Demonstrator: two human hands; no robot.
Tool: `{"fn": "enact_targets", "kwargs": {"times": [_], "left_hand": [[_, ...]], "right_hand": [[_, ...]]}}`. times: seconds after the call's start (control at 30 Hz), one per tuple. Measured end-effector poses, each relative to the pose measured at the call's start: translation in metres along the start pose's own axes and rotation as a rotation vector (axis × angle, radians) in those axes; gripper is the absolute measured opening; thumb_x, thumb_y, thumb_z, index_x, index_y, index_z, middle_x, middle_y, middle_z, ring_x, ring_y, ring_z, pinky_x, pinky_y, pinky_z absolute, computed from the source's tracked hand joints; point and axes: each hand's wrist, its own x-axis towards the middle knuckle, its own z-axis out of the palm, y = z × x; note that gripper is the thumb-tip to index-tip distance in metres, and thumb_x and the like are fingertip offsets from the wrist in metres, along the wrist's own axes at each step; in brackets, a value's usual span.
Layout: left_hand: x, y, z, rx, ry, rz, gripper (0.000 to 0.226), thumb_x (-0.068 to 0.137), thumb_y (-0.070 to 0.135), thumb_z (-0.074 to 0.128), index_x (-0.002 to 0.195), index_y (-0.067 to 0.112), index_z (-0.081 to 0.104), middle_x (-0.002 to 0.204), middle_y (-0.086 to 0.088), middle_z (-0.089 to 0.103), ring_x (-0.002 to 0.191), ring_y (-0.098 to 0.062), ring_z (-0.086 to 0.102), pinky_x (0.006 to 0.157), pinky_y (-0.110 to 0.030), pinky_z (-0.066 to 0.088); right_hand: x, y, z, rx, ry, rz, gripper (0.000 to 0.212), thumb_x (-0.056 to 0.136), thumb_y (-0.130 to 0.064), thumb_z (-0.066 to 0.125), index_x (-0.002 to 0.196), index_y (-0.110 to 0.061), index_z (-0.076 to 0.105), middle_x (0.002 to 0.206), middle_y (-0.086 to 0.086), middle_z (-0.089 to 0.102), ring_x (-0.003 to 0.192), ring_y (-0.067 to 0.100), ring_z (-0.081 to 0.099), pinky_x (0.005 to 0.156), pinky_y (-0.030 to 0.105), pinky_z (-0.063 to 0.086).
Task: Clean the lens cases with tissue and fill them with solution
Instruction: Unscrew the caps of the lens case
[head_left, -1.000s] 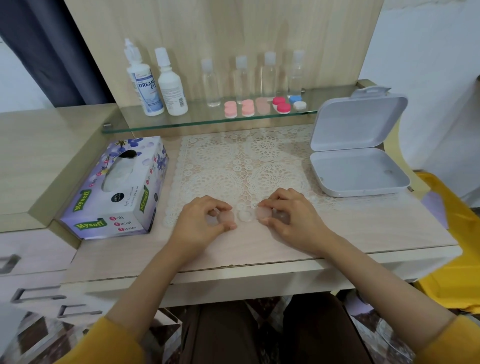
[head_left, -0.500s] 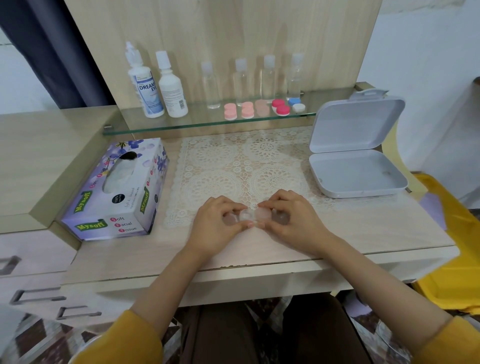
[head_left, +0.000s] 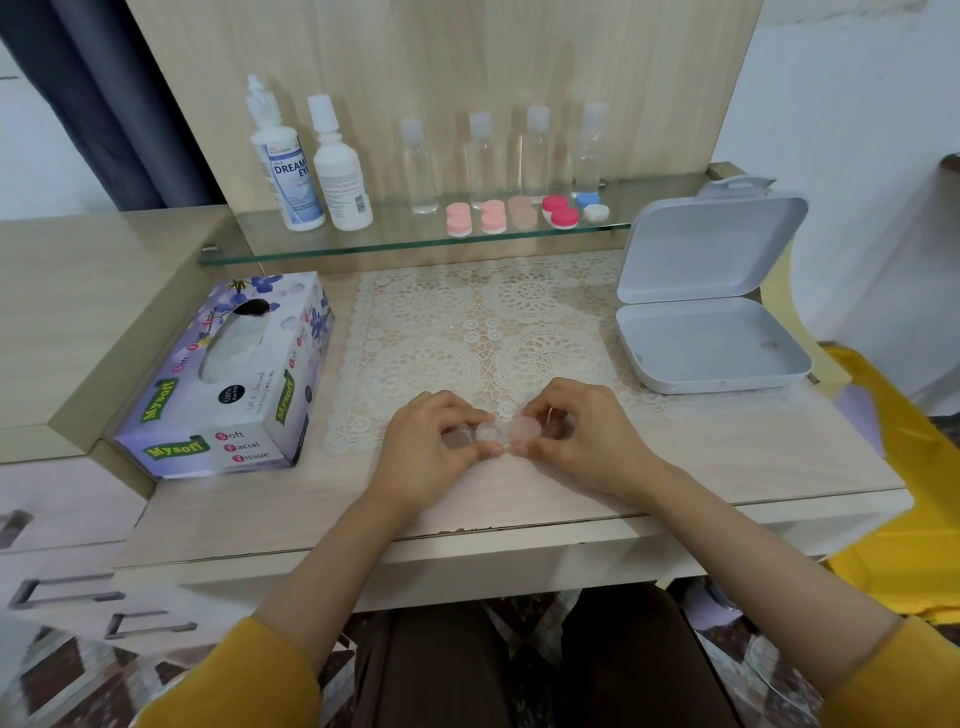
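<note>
Together — hands (head_left: 431, 452) (head_left: 584, 441) pinch lens case (head_left: 506, 432).

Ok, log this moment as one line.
left hand: pinches lens case | right hand: pinches lens case | tissue box: untouched | solution bottle: on glass shelf

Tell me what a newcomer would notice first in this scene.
Both hands meet near the front edge of the desk, left hand and right hand pinching a pale translucent lens case between them. A purple flowered tissue box lies to their left, an open white box to their right. Behind, a glass shelf carries solution bottles and a row of coloured cases.
</note>
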Motion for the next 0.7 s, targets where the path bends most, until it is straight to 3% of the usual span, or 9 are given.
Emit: {"fn": "enact_targets", "kwargs": {"times": [0.23,0.43,0.53,0.7], "left_hand": [[-0.001,-0.001,0.002,0.101,0.057,0.079,0.049,0.059,0.065,0.053,0.085,0.029,0.074,0.083,0.018,0.064,0.084,-0.004,0.046,0.082,-0.029,0.026],[-0.001,-0.003,0.004,0.108,0.075,0.08,0.054,0.058,0.067,0.049,0.084,0.028,0.074,0.082,0.015,0.066,0.084,-0.006,0.047,0.082,-0.03,0.027],[0.0,-0.005,0.004,0.111,0.07,0.08,0.053,0.059,0.067,0.05,0.085,0.028,0.074,0.081,0.016,0.063,0.082,-0.006,0.046,0.082,-0.031,0.031],[-0.001,-0.004,0.004,0.11,0.063,0.08,0.049,0.058,0.065,0.057,0.086,0.028,0.074,0.081,0.019,0.06,0.083,-0.004,0.043,0.079,-0.027,0.025]], "right_hand": [[0.0,-0.002,-0.004,-0.004,-0.031,-0.044,0.016,0.068,-0.013,0.077,0.083,-0.009,0.071,0.081,0.0,0.063,0.07,0.012,0.055,0.067,0.019,0.043],[-0.001,-0.003,-0.007,-0.037,-0.121,-0.054,0.023,0.076,-0.009,0.07,0.099,-0.011,0.07,0.09,0.0,0.059,0.076,0.005,0.053,0.07,0.012,0.039],[0.0,-0.008,-0.004,-0.118,-0.059,0.005,0.024,0.071,-0.024,0.076,0.091,-0.013,0.068,0.084,0.0,0.06,0.076,0.011,0.054,0.065,0.015,0.038],[0.003,-0.012,-0.003,-0.123,-0.061,0.018,0.02,0.069,-0.021,0.077,0.081,-0.012,0.065,0.077,-0.006,0.057,0.069,0.008,0.05,0.06,0.016,0.039]]}}
